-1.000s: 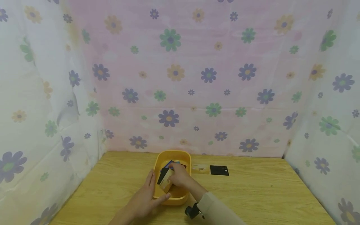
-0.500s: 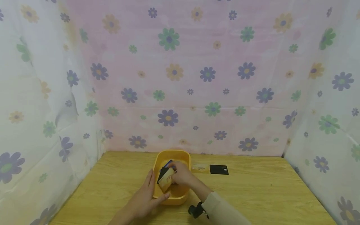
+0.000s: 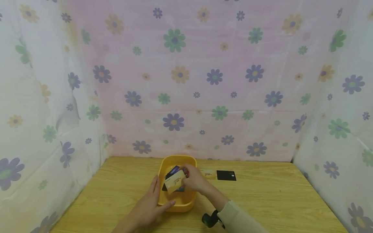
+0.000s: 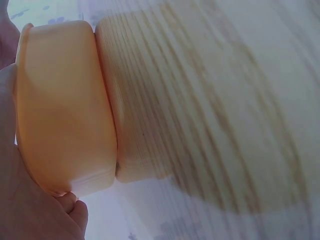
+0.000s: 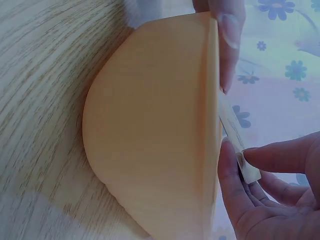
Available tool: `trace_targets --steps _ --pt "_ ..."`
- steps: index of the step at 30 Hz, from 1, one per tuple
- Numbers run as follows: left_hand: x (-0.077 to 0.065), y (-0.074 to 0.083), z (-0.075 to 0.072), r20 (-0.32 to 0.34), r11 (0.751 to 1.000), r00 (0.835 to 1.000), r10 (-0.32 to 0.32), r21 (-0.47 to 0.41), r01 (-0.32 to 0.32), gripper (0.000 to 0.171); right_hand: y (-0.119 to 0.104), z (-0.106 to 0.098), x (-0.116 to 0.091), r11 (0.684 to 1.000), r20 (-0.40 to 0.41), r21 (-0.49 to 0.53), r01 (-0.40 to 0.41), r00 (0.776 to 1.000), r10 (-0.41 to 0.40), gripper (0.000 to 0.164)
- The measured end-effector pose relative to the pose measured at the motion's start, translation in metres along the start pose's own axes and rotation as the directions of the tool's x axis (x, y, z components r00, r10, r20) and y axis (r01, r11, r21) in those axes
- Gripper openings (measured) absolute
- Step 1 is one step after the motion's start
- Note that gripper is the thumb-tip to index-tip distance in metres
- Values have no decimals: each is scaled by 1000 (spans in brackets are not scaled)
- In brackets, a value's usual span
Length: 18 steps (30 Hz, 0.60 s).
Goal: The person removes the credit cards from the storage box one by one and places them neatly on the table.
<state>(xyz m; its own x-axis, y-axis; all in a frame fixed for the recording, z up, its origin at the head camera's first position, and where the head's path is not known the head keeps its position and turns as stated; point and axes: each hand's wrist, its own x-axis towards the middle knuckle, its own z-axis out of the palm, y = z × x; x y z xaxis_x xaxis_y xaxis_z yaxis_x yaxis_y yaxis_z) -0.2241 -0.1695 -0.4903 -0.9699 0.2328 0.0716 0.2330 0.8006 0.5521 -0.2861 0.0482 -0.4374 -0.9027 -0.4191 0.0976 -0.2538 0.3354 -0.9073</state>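
A yellow plastic bin [image 3: 180, 206] stands on the wooden table with bank cards inside it. My left hand [image 3: 148, 204] holds its near left corner, thumb over the near rim and fingers along the left wall. My right hand [image 3: 193, 178] pinches a gold bank card [image 3: 175, 182] between thumb and fingers. In the right wrist view this card [image 5: 233, 127] slants up at the bin's rim. Under it in the head view show part of a black card [image 3: 164, 188] and a blue card [image 3: 175, 169].
To the right of the bin, a pale gold card [image 3: 208, 174] and a black card [image 3: 226, 175] lie side by side on the wooden table [image 3: 262, 200]. Flowered cloth [image 3: 198, 81] hangs behind the table and at both sides. A black device [image 3: 210, 219] sits at the right wrist.
My right hand has drawn back slightly to the right, and the gold card has turned and risen to show more of its face. My left hand stays at the bin.
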Motion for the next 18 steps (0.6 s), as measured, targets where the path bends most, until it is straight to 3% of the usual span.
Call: trace_targets --steps 7,18 --pt "1 0 1 -1 1000 1000 -5 12 5 118 -2 -9 -7 998 -20 68 7 1000 -6 42" --pt "2 0 0 18 1000 1000 -11 15 10 118 1 -27 -15 998 -41 58 19 999 -17 46"
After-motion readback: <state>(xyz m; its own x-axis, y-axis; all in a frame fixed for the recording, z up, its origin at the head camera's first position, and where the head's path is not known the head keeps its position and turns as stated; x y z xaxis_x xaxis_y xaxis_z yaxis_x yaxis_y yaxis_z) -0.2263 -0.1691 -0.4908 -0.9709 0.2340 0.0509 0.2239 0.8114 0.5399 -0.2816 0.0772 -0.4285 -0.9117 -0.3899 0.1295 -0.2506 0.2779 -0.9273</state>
